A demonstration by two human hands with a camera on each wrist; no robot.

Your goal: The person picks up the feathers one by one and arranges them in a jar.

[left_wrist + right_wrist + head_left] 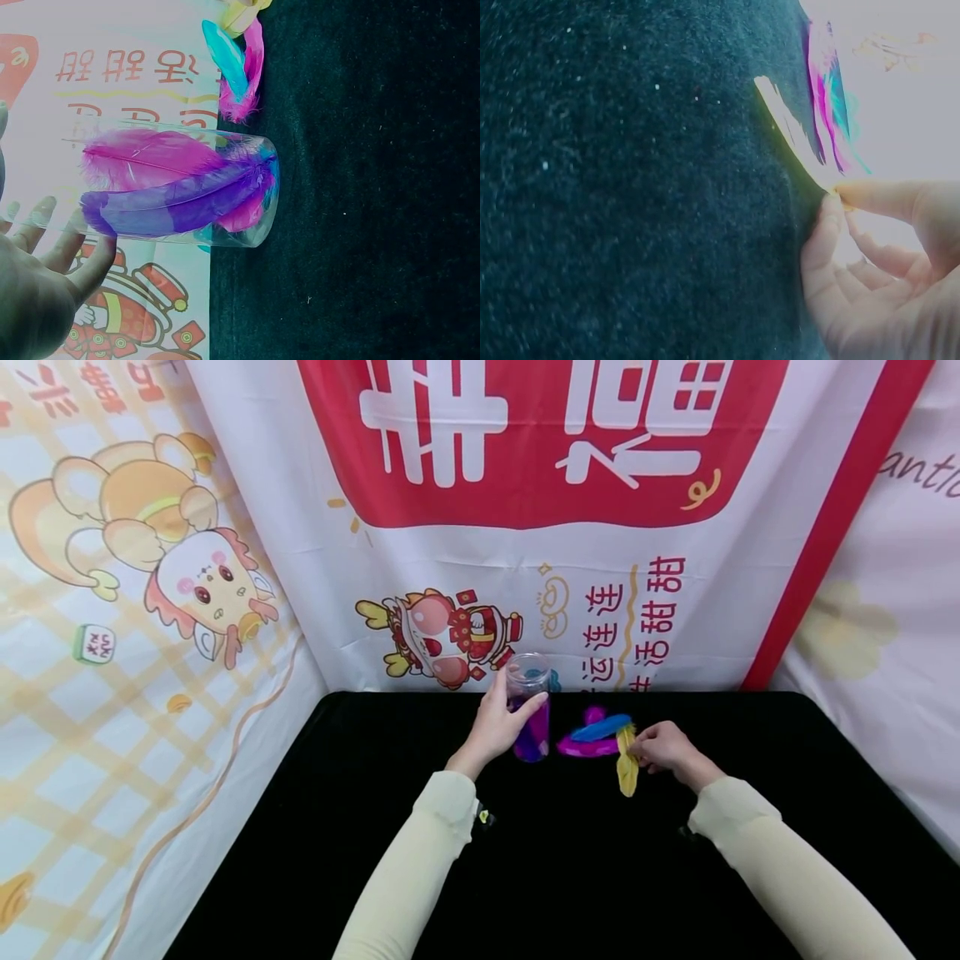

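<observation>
My left hand (493, 720) grips a clear plastic cylindrical container (533, 735) that stands upright near the table's back edge. Inside it, the left wrist view shows a purple feather (165, 206) and a pink feather (154, 157), with a bit of blue near the bottom. To the right, my right hand (667, 750) pinches a yellow feather (791, 139) between thumb and index finger near its quill end. Loose on the table between the container and my right hand lie a blue feather (602, 727) and magenta feathers (587, 748), partly overlapped by the yellow one.
A black cloth-covered table (570, 868) stretches out in front of me. Just behind its back edge hangs a white and red printed curtain (442, 552). Another printed curtain (135, 693) closes off the left side, and a pale one (885, 693) the right.
</observation>
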